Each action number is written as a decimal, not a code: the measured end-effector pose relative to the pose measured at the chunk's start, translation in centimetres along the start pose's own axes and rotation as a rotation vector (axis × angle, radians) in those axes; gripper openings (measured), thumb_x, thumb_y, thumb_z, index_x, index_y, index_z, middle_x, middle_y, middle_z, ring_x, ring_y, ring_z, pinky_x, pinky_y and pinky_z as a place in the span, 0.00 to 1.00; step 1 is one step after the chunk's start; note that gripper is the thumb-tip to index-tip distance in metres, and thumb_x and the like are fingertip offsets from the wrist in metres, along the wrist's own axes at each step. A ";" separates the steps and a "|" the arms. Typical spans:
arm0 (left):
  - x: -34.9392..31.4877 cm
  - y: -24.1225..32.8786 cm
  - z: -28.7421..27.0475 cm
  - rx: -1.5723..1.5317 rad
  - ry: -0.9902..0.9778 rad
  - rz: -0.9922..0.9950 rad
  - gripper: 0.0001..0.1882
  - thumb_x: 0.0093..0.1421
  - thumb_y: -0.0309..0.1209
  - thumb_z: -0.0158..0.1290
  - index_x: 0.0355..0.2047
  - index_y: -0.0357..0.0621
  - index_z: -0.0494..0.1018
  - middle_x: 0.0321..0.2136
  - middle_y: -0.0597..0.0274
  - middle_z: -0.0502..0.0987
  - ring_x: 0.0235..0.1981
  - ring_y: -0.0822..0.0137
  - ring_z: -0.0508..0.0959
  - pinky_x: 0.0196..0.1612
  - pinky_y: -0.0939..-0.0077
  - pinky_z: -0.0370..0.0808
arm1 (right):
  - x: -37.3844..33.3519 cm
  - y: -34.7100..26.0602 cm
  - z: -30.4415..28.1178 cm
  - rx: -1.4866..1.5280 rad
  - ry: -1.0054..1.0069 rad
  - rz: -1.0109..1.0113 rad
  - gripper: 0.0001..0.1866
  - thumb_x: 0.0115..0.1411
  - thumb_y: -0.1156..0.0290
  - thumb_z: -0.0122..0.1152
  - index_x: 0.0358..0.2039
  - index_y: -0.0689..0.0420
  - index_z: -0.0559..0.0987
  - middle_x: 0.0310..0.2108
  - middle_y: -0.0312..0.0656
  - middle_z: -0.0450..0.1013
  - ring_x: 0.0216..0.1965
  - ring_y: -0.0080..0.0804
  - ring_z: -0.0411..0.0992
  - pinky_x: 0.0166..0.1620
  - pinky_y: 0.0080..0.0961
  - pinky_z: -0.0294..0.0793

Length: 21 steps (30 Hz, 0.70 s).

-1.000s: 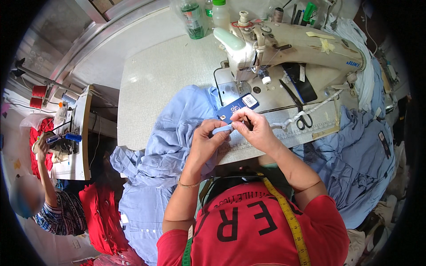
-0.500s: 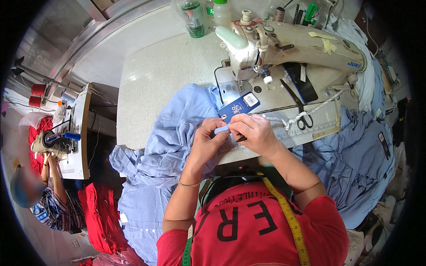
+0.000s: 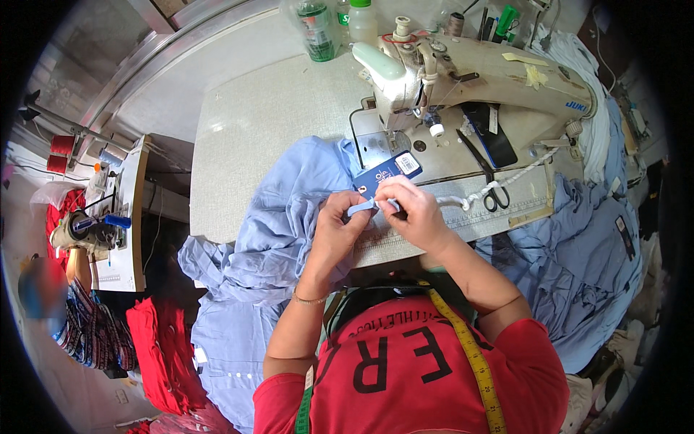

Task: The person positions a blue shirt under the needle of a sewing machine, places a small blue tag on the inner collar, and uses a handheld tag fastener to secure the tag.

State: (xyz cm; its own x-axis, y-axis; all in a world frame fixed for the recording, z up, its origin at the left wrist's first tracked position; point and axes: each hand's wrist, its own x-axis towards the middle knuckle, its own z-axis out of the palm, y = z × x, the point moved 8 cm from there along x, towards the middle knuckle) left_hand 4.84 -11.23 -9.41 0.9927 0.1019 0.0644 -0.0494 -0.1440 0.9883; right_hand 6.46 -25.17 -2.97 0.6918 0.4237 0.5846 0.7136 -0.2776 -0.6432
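Note:
My left hand (image 3: pixel 338 223) is closed, thumb and finger pinching a narrow light blue fabric strip (image 3: pixel 359 207). Close against it, my right hand (image 3: pixel 413 215) is closed too, its fingertips pinching the strip's other end. Just beyond my fingers a dark blue hang tag (image 3: pixel 394 171) with a white label lies on the table, its lower corner partly behind my hands. The light blue garment (image 3: pixel 278 199) lies bunched beside my left hand and drapes over the table's front edge.
A sewing machine (image 3: pixel 499 69) stands behind my hands. Black scissors (image 3: pixel 494 189), a dark phone-like slab (image 3: pixel 494 137) and a knotted white cord (image 3: pixel 517 173) lie to the right. More blue garments (image 3: pixel 571 267) hang at right. A co-worker (image 3: pixel 87 318) sits at another machine on the left.
My right hand has turned, its fingers curling in more at the strip. The dark object that showed under it no longer shows. At left, the co-worker has shifted position.

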 end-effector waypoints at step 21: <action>-2.0 4.9 -0.1 0.375 0.142 0.392 0.06 0.50 0.20 0.55 0.31 0.38 0.74 0.25 0.58 0.73 0.25 0.64 0.73 0.31 0.76 0.68 | -0.3 0.6 0.9 0.106 -0.072 0.144 0.23 0.47 0.78 0.61 0.46 0.54 0.69 0.28 0.41 0.74 0.31 0.39 0.75 0.34 0.28 0.74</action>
State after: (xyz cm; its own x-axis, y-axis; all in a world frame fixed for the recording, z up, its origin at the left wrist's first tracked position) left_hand 2.61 -12.05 -4.67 0.8821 0.0981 0.4607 -0.3435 -0.5354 0.7716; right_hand 6.59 -24.71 -3.93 0.7732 0.4482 0.4486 0.5899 -0.2489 -0.7681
